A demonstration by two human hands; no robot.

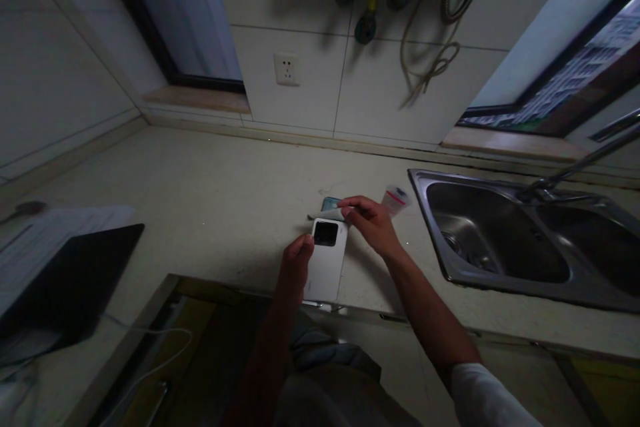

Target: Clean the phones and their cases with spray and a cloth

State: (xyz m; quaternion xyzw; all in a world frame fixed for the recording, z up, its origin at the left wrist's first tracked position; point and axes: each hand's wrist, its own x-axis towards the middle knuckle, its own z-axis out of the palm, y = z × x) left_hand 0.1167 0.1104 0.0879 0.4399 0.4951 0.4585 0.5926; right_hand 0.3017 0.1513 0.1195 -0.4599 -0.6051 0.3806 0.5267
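Note:
My left hand (296, 261) grips the left edge of a white phone (326, 263), held back side up with its dark square camera block towards the wall. My right hand (369, 221) is closed in a pinch on a thin pale sheet (327, 215) at the phone's top edge. A small teal packet (330, 203) lies on the counter just behind the phone. A clear sachet with red print (395, 199) lies next to my right hand, towards the sink.
A pale countertop (215, 200) runs along the tiled wall with a socket (287, 69). A steel double sink (520, 240) with a tap sits at right. A black cooktop (65, 280) and papers (45, 237) lie at left. Hoses hang on the wall.

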